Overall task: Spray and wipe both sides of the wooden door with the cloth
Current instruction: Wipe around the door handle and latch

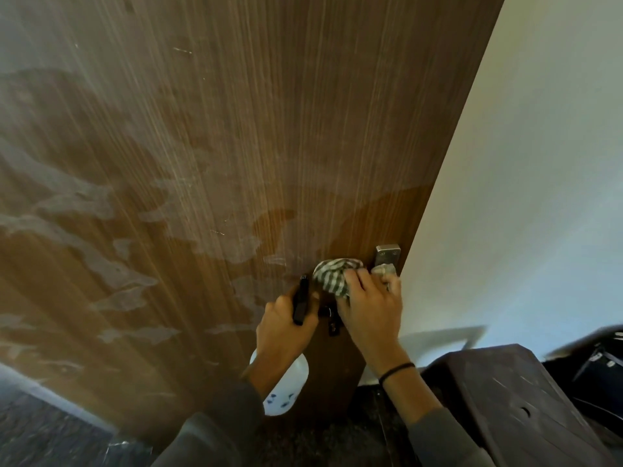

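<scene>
Head view shows 2 hands low by the door's edge. The left hand (286, 328) has its fingers wrapped round the black top of a white spray bottle (286, 389). The right hand (371, 308) grips a bunched striped cloth (332, 273) and pushes it on the wooden door (236, 129), just beside a metal plate (387, 255). Pale wet patches spread higher up the door. A white wall (539, 163) stands to the right.
</scene>
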`<state>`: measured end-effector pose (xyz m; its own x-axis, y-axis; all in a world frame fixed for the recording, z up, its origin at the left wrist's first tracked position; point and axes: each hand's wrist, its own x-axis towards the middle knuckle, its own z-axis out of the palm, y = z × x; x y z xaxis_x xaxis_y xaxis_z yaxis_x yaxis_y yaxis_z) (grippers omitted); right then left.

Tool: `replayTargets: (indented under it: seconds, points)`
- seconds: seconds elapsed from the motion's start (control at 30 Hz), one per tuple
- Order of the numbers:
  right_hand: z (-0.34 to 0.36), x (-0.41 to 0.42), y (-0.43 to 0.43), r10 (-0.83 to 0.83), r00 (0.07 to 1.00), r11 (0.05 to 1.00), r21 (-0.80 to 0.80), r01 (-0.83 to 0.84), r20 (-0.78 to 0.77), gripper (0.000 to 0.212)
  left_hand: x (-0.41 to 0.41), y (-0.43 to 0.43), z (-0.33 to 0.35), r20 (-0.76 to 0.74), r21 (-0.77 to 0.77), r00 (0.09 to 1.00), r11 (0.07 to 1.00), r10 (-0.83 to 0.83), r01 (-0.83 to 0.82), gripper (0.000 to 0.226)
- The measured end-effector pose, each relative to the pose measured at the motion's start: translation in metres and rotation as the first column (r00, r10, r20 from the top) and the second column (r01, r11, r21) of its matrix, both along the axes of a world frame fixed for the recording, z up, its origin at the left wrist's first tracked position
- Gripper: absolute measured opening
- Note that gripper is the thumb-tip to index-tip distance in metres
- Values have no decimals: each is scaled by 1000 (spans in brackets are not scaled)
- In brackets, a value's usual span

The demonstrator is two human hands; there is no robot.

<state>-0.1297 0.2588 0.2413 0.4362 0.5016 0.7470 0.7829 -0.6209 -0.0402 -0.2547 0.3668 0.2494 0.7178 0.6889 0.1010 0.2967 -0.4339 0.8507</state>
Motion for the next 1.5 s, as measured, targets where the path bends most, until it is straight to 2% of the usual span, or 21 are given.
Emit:
replayTargets:
  seconds: [0.1, 0.2, 0.27, 0.33, 0.4, 0.47, 0.53, 0.57, 0.6, 0.63, 0.73, 0.8, 0.87, 1.0, 1.1, 1.23, 1.33, 1.5]
  points:
    - [13, -10, 10, -130, 989, 986, -113, 121, -69, 29, -9, 2, -4, -15, 22, 999, 999, 33, -33, 23]
    - [33, -19, 22, -178, 971, 972, -181, 149, -158, 47, -14, 1, -9, -25, 41, 999, 999, 29, -28, 18]
    - [39, -19, 24, -159, 966, 955, -282, 97, -204, 59, -14, -1, -8, -10, 12, 999, 999, 43, -43, 21]
    - [44, -12, 23, -136, 956, 892, -452, 4, -259, 53, -13, -4, -6, -8, -31, 999, 998, 53, -53, 23]
    - [52, -8, 19, -107, 941, 870, -488, -67, -320, 48, -15, -6, -4, -8, -55, 998, 996, 64, -64, 27]
    - [55, -4, 12, -75, 905, 918, -384, -101, -418, 48, -19, -7, -4, -9, -58, 998, 997, 55, -56, 30]
    - [48, 1, 7, 56, 794, 989, -78, -130, -606, 44, -23, -8, -2, -15, -44, 999, 998, 44, -44, 32]
    - [46, 0, 6, 150, 730, 989, 111, -102, -666, 42, -24, -6, -2, -18, -35, 999, 998, 46, -46, 32]
    - [44, -5, 7, 212, 715, 966, 253, -51, -666, 43, -26, -4, -3, -22, -29, 998, 998, 51, -52, 32]
    - [43, -12, 9, 223, 747, 945, 328, -6, -627, 47, -28, -2, -2, -28, -26, 998, 998, 58, -59, 33]
    - [36, -35, 21, 189, 894, 925, 379, -23, -407, 40, -35, 3, 4, -9, -12, 996, 996, 87, -87, 32]
    - [20, -45, 31, 153, 971, 963, 250, -104, -185, 33, -41, 5, 9, 22, -9, 991, 991, 132, -131, 34]
    - [-3, -48, 41, 158, 986, 987, -6, -158, -50, 40, -47, 6, 12, 60, -23, 978, 980, 198, -197, 34]
    - [-60, -47, 44, 256, 962, 908, -320, -272, -90, 46, -56, 16, 6, 106, -17, 974, 980, 199, -198, 41]
    - [-90, -33, 13, 257, 955, 861, -413, -296, -148, 59, -63, 21, -1, 71, 18, 983, 985, 170, -171, 40]
    - [-90, -1, -28, 239, 938, 911, -275, -306, -252, 72, -67, 25, -11, 57, -2, 986, 988, 156, -156, 35]
    - [-83, 18, -54, 227, 915, 951, -126, -282, -332, 68, -68, 19, -15, 50, -2, 989, 990, 140, -140, 36]
    - [-76, 25, -64, 242, 870, 963, -1, -269, -429, 53, -64, 6, -18, 70, -32, 993, 995, 94, -92, 40]
